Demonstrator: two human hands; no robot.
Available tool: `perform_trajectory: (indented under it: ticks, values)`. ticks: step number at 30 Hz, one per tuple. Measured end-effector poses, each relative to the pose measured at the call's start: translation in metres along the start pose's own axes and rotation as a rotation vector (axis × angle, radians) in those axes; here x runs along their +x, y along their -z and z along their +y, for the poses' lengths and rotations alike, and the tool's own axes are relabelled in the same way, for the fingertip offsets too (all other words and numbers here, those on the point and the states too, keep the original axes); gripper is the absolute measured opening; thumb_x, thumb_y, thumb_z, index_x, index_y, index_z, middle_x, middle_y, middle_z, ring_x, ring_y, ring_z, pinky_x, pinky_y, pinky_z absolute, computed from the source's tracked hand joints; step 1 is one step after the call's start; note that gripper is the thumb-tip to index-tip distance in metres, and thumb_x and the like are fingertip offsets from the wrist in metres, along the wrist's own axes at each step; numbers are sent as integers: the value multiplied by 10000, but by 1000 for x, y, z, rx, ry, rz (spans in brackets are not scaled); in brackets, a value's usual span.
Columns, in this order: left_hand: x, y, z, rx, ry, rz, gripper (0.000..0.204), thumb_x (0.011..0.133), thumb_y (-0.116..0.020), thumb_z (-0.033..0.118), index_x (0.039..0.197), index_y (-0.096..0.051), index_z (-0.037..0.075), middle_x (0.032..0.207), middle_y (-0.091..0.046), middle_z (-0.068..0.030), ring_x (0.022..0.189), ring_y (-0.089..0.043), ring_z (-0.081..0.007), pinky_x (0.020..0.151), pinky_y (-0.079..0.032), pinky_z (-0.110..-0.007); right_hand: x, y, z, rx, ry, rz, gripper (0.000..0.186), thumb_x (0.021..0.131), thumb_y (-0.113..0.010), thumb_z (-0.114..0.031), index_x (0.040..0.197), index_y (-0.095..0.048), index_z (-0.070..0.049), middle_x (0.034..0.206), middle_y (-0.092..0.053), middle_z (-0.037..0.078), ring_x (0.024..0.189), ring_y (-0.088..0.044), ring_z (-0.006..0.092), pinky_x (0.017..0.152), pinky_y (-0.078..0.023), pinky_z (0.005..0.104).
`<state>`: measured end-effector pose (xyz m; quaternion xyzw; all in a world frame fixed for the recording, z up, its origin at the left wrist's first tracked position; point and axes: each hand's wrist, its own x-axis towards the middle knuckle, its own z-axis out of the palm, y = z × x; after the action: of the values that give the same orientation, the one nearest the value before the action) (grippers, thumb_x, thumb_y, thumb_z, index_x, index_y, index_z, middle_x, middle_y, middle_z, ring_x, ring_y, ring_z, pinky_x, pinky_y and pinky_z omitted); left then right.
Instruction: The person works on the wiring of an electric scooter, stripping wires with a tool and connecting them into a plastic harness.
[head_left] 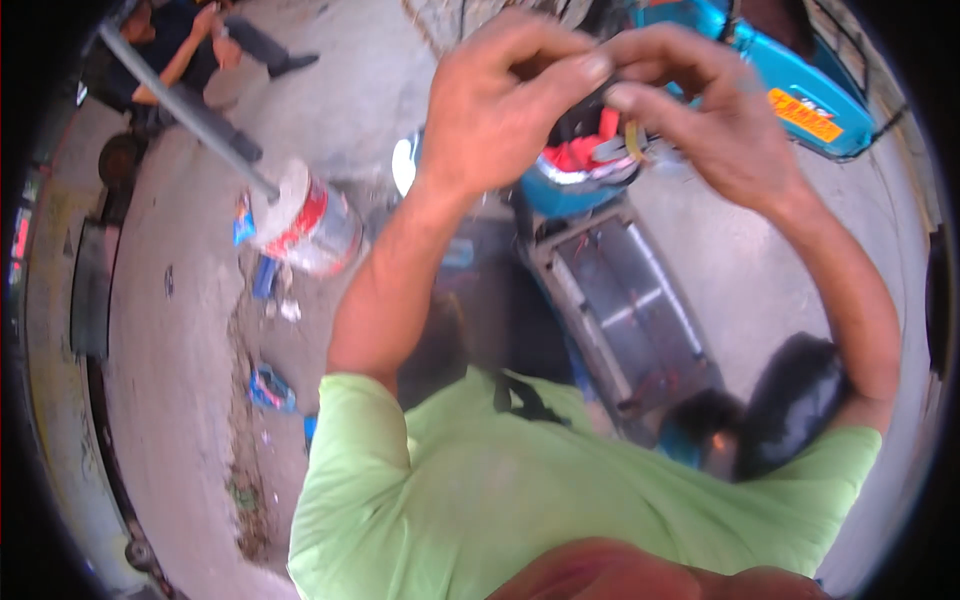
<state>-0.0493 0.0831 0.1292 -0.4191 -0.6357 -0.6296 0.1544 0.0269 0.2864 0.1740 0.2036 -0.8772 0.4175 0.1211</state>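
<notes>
Nearest the camera, my light green shirt (600,490) fills the lower edge as my bare forearms curve up and inward. My left hand (490,115) and right hand (720,115) are raised, fingertips nearly meeting, each thumb bent toward its curled fingers in a narrow pose. Blur obscures the fingertips; whether anything is pinched there, I cannot tell.

Directly below the meeting point in view, a red item (573,157) sits at the top of a teal vehicle body (570,195), with a small yellow strip (633,138) beside it, partly hidden by my hands. Whether my fingers touch any of it is unclear.

Below and to the right stretches a rectangular frame (665,300) around a dark panel, tilted across the view. A shiny black bundle (795,400) lies near my right forearm.

Farther out to my left, a white drum with a red band (325,235) stands on pale ground (180,400), a grey pole (185,110) rising at a slant from its top. A blue packet (270,388) lies on the ground apart from it.

Beyond, at upper right, a teal vehicle panel (850,110) bears an orange label (803,115). At upper left, another person in dark clothing (180,40) holds both hands close together.
</notes>
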Motion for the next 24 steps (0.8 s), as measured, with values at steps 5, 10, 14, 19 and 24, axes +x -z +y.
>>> perform_trajectory:
  ticks: [5,10,14,19,24]
  values:
    - [4,16,-6,-232,116,-179,107,998,-677,99,988,-698,-6,854,-688,-6,776,-623,-58,683,-507,-218,9,-10,-18,-63,-185,-46,146,1022,-580,-171,1076,-650,-55,912,-705,31,720,-655,137,634,-559,320]
    - [4,21,9,-254,192,-186,107,989,-671,94,971,-703,-6,826,-699,-28,736,-640,-69,646,-512,-220,6,-7,8,-192,6,33,212,1011,-697,-200,1149,-705,-39,990,-683,-19,929,-620,69,837,-503,239]
    - [-2,25,21,-28,20,-93,109,971,-663,83,931,-698,-12,801,-689,-52,693,-658,-75,597,-523,-235,0,3,10,-248,-56,19,220,1016,-693,-220,1150,-705,-45,1018,-674,-24,960,-604,67,861,-478,231]
    - [-23,56,8,-268,86,-26,81,980,-633,53,961,-685,-6,777,-673,-36,643,-636,-71,554,-510,-228,-3,-1,9,-348,-16,45,255,1029,-663,-240,1200,-698,-54,1111,-675,11,1016,-613,106,940,-471,266]
    - [-76,130,-30,-124,331,-14,213,938,-713,189,1037,-715,0,838,-709,-59,725,-650,-102,620,-518,-257,-10,16,-1,-287,-102,116,314,1024,-652,-282,1149,-630,5,1054,-653,90,951,-599,180,881,-471,335]
